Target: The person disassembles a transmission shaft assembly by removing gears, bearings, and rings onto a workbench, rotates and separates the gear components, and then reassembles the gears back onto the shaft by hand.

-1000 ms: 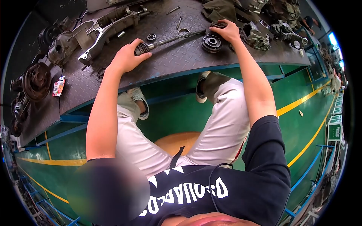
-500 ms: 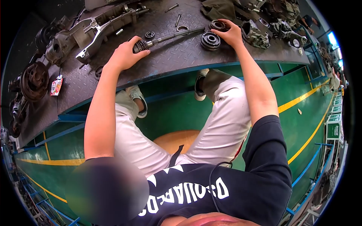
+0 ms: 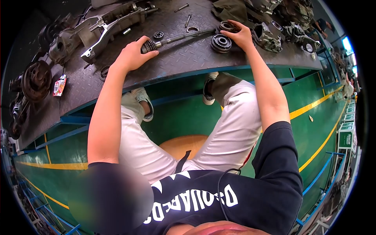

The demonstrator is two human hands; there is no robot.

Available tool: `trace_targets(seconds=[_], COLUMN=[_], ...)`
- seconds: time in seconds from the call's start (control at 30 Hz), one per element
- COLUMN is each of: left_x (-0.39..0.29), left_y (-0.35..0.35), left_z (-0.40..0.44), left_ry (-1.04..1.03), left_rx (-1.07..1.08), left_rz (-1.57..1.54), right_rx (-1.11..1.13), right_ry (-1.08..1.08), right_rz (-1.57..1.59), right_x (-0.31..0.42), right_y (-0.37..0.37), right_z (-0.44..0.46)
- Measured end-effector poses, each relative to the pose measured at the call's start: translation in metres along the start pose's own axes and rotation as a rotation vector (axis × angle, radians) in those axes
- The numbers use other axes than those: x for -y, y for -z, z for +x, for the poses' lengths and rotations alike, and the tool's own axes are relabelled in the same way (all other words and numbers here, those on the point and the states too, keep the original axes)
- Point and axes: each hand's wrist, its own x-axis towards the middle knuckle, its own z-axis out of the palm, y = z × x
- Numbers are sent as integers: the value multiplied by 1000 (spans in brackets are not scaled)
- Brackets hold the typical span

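My left hand (image 3: 135, 55) is closed around the toothed gear (image 3: 149, 46) on the near-left end of a long metal gear shaft (image 3: 182, 37). That shaft lies across the bench, pointing right towards my other hand. My right hand (image 3: 241, 37) has its fingers curled over the edge of a metal gear (image 3: 226, 26) at the shaft's far end; the palm side is partly hidden. Just below that gear, a thicker synchronizer gear assembly (image 3: 221, 43) lies flat on the bench. A small ball bearing (image 3: 158, 35) and a thin metal ring (image 3: 192, 29) rest behind the shaft.
The steel checker-plate bench (image 3: 176, 60) has a blue frame. An opened gearbox housing (image 3: 105, 31) stands at the left, near a rusty round drum (image 3: 37, 81) and a small red-and-white packet (image 3: 59, 86). Bolts (image 3: 188, 20), dark cloth (image 3: 231, 11) and cast housings (image 3: 267, 37) lie beyond.
The bench and its parts appear slightly further right in view. Both hands keep their holds, with no clear movement relative to the parts.
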Motion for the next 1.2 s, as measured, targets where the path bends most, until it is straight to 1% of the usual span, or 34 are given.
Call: trace_targets(seconds=[0.17, 0.27, 0.47, 0.57, 0.67, 0.77, 0.87, 1.1, 1.2], left_x=[1, 0, -3, -3, -2, -5, -2, -3, -2], left_y=[0, 0, 3, 2, 2, 4, 2, 3, 3], left_z=[0, -1, -2, 0, -1, -2, -2, -2, -1], left_ry=[-1, -4, 13, 18, 7, 19, 10, 15, 13], left_rx=[-5, -8, 12, 9, 3, 26, 6, 16, 13], left_rz=[-3, 2, 1, 9, 9, 8, 20, -2, 3], right_rx=[50, 55, 5, -22, -27, -16, -29, -18, 25], right_ry=[-48, -117, -50, -22, -42, -94, -98, -90, -117], right_rz=[180, 149, -18, -87, 16, 151, 167, 131, 213], right_x=[-4, 8, -6, 6, -5, 5, -10, -11, -10], right_y=[-3, 0, -4, -1, 0, 1, -2, -3, -2], right_z=[4, 2, 7, 4, 6, 1, -1, -2, -2])
